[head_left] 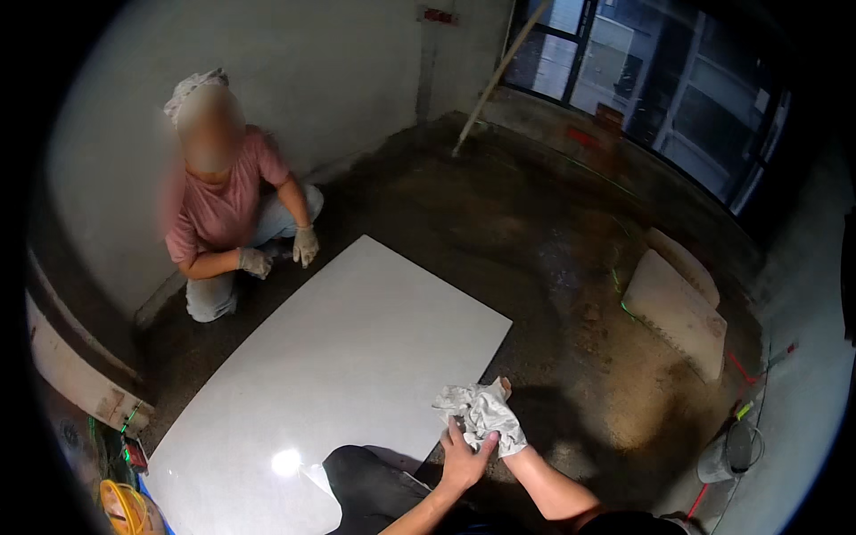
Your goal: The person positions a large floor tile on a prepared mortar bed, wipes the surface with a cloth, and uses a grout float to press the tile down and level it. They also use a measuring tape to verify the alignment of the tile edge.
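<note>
My left hand [462,456] grips the crumpled white glove or cloth [477,406] at the lower centre, fingers bent against it. My right hand [510,439] is largely hidden inside or beneath that fabric, with its forearm coming from the lower right; how its fingers lie is unclear. Below them a large white glossy tile [330,357] lies on the dark floor, with a dark shape, apparently my leg [366,486], over its near edge.
A gloved co-worker in pink [218,214] squats left beyond the tile. A pale pole [490,89] leans near the window. Pale boards [673,316] and a grey bucket [736,450] stand right. A yellow object [120,499] and green-lit device [134,450] sit lower left.
</note>
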A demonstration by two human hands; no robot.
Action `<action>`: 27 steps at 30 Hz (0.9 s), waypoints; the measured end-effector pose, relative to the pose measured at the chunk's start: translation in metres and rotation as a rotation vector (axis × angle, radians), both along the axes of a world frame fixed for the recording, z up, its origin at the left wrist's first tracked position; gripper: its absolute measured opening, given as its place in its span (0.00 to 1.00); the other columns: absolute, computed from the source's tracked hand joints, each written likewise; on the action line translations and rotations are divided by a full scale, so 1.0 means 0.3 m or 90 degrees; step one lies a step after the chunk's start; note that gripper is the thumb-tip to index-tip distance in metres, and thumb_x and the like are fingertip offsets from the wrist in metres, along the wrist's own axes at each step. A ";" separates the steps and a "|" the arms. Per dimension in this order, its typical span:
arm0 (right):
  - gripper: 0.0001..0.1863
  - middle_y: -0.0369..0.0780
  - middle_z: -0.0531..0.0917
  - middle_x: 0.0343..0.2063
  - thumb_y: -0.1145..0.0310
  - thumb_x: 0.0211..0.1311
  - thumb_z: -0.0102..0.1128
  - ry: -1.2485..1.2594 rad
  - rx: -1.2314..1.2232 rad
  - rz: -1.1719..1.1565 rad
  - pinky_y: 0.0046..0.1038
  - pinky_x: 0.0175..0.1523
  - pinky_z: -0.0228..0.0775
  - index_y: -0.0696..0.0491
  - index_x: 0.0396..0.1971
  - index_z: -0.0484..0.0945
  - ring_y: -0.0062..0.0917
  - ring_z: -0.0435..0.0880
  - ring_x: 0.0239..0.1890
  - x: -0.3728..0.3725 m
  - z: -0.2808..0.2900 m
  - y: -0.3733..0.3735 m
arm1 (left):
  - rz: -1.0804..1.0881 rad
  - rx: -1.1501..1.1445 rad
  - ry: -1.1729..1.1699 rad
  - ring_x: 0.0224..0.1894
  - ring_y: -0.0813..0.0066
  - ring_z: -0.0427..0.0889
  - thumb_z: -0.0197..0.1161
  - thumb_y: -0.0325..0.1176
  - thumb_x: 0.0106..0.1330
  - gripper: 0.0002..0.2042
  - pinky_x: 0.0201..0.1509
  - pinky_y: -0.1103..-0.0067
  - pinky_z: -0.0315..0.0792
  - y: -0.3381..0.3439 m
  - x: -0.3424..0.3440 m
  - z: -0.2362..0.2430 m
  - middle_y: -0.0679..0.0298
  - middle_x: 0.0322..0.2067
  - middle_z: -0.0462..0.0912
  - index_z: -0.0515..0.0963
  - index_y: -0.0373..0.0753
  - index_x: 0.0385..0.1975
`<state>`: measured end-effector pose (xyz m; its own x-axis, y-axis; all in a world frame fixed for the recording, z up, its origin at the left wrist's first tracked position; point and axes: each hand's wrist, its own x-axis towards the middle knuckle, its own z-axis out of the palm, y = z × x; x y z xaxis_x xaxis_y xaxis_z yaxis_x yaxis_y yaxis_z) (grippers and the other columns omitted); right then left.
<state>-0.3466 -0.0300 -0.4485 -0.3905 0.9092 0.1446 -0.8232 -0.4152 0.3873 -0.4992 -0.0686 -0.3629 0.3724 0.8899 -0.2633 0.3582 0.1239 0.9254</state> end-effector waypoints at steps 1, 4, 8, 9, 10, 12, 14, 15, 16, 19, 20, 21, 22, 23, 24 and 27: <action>0.27 0.39 0.75 0.58 0.52 0.73 0.41 -0.326 0.121 -0.069 0.33 0.68 0.62 0.53 0.62 0.68 0.30 0.72 0.60 0.003 0.023 -0.023 | -0.004 0.044 -0.004 0.70 0.31 0.50 0.65 0.62 0.59 0.55 0.72 0.58 0.54 -0.003 0.012 -0.009 0.25 0.68 0.41 0.41 0.27 0.71; 0.33 0.40 0.72 0.61 0.43 0.71 0.43 -0.556 -0.047 -0.140 0.34 0.68 0.62 0.53 0.64 0.65 0.31 0.71 0.61 -0.037 0.116 -0.108 | -0.057 0.287 0.145 0.71 0.31 0.48 0.62 0.58 0.63 0.48 0.73 0.52 0.48 0.013 0.035 -0.030 0.28 0.69 0.41 0.46 0.31 0.72; 0.35 0.39 0.76 0.57 0.35 0.67 0.48 -0.553 -0.239 -0.102 0.36 0.63 0.67 0.51 0.58 0.70 0.28 0.75 0.57 -0.120 0.196 -0.193 | 0.005 0.250 -0.038 0.64 0.36 0.62 0.61 0.50 0.66 0.26 0.67 0.51 0.56 0.049 0.050 -0.106 0.36 0.62 0.66 0.74 0.38 0.56; 0.34 0.38 0.79 0.52 0.34 0.67 0.47 -0.576 -0.254 -0.089 0.37 0.62 0.69 0.50 0.53 0.73 0.29 0.78 0.54 -0.138 0.203 -0.206 | -0.019 0.243 -0.002 0.59 0.39 0.68 0.63 0.47 0.64 0.23 0.63 0.54 0.62 0.052 0.054 -0.135 0.39 0.56 0.72 0.76 0.37 0.53; 0.33 0.38 0.82 0.48 0.33 0.66 0.45 -0.641 -0.299 -0.070 0.39 0.60 0.70 0.49 0.48 0.77 0.30 0.81 0.50 -0.153 0.205 -0.210 | -0.008 0.221 0.026 0.55 0.42 0.74 0.64 0.44 0.63 0.20 0.58 0.57 0.68 0.055 0.047 -0.166 0.41 0.50 0.78 0.78 0.37 0.49; 0.32 0.39 0.81 0.50 0.35 0.68 0.43 -0.686 -0.381 -0.061 0.37 0.60 0.69 0.50 0.50 0.76 0.30 0.79 0.52 -0.183 0.206 -0.220 | 0.021 0.078 -0.109 0.43 0.44 0.81 0.65 0.44 0.61 0.18 0.48 0.58 0.73 0.064 0.039 -0.218 0.45 0.38 0.83 0.80 0.37 0.43; 0.31 0.37 0.79 0.49 0.38 0.72 0.39 -0.717 -0.212 -0.180 0.33 0.64 0.64 0.51 0.52 0.74 0.29 0.75 0.55 -0.200 0.210 -0.239 | -0.050 0.066 0.195 0.41 0.44 0.82 0.57 0.46 0.64 0.20 0.46 0.57 0.74 0.069 0.037 -0.242 0.44 0.39 0.83 0.79 0.34 0.44; 0.28 0.38 0.79 0.47 0.42 0.73 0.39 -0.758 -0.237 -0.184 0.33 0.62 0.66 0.51 0.52 0.74 0.28 0.77 0.53 -0.195 0.211 -0.253 | -0.013 0.159 0.061 0.40 0.43 0.82 0.53 0.41 0.65 0.18 0.46 0.56 0.73 0.074 0.069 -0.246 0.43 0.38 0.83 0.78 0.34 0.46; 0.26 0.38 0.80 0.48 0.45 0.74 0.38 -0.807 -0.209 -0.244 0.32 0.60 0.69 0.51 0.54 0.73 0.28 0.78 0.53 -0.181 0.209 -0.259 | -0.045 0.108 0.117 0.40 0.42 0.82 0.53 0.40 0.65 0.17 0.46 0.56 0.73 0.082 0.086 -0.248 0.42 0.36 0.83 0.80 0.33 0.41; 0.25 0.44 0.77 0.55 0.53 0.73 0.46 -0.860 -0.170 -0.138 0.34 0.61 0.69 0.57 0.58 0.70 0.33 0.76 0.56 -0.112 0.207 -0.270 | 0.063 -0.066 -0.029 0.42 0.45 0.83 0.53 0.46 0.68 0.21 0.48 0.60 0.75 0.117 0.178 -0.229 0.42 0.37 0.84 0.83 0.31 0.34; 0.26 0.46 0.75 0.56 0.53 0.73 0.47 -0.915 -0.189 -0.117 0.35 0.62 0.67 0.59 0.59 0.69 0.35 0.75 0.58 -0.081 0.215 -0.271 | 0.070 -0.088 0.045 0.43 0.48 0.84 0.52 0.50 0.70 0.24 0.50 0.62 0.76 0.129 0.203 -0.217 0.44 0.40 0.85 0.82 0.30 0.37; 0.28 0.49 0.74 0.58 0.53 0.73 0.48 -0.977 -0.212 -0.091 0.37 0.63 0.66 0.61 0.60 0.67 0.37 0.74 0.60 -0.060 0.225 -0.272 | 0.115 -0.232 -0.074 0.49 0.47 0.82 0.57 0.52 0.67 0.25 0.52 0.60 0.73 0.133 0.214 -0.204 0.40 0.43 0.82 0.82 0.31 0.44; 0.29 0.51 0.73 0.59 0.54 0.73 0.49 -1.045 -0.235 -0.059 0.38 0.65 0.65 0.63 0.62 0.66 0.39 0.72 0.62 -0.032 0.246 -0.279 | 0.214 -0.099 -0.124 0.32 0.50 0.85 0.57 0.51 0.67 0.23 0.38 0.60 0.75 0.129 0.230 -0.188 0.45 0.26 0.83 0.85 0.35 0.25; 0.31 0.53 0.71 0.61 0.54 0.72 0.51 -1.108 -0.228 -0.018 0.39 0.66 0.64 0.65 0.63 0.65 0.41 0.71 0.64 -0.012 0.266 -0.284 | 0.208 -0.126 -0.093 0.33 0.49 0.85 0.55 0.52 0.67 0.23 0.39 0.61 0.75 0.140 0.230 -0.176 0.45 0.29 0.84 0.85 0.36 0.28; 0.33 0.56 0.70 0.62 0.54 0.72 0.52 -1.161 -0.194 0.008 0.40 0.67 0.63 0.66 0.64 0.64 0.43 0.70 0.65 0.010 0.296 -0.292 | 0.191 -0.142 -0.092 0.34 0.49 0.84 0.55 0.52 0.68 0.23 0.40 0.61 0.75 0.137 0.231 -0.163 0.45 0.29 0.84 0.85 0.36 0.29; 0.25 0.50 0.74 0.60 0.63 0.72 0.54 -1.320 0.045 -0.026 0.33 0.66 0.65 0.63 0.62 0.69 0.33 0.73 0.63 0.042 0.378 -0.300 | 0.185 -0.148 -0.111 0.35 0.50 0.84 0.54 0.52 0.68 0.23 0.41 0.61 0.75 0.144 0.210 -0.140 0.46 0.31 0.83 0.84 0.36 0.31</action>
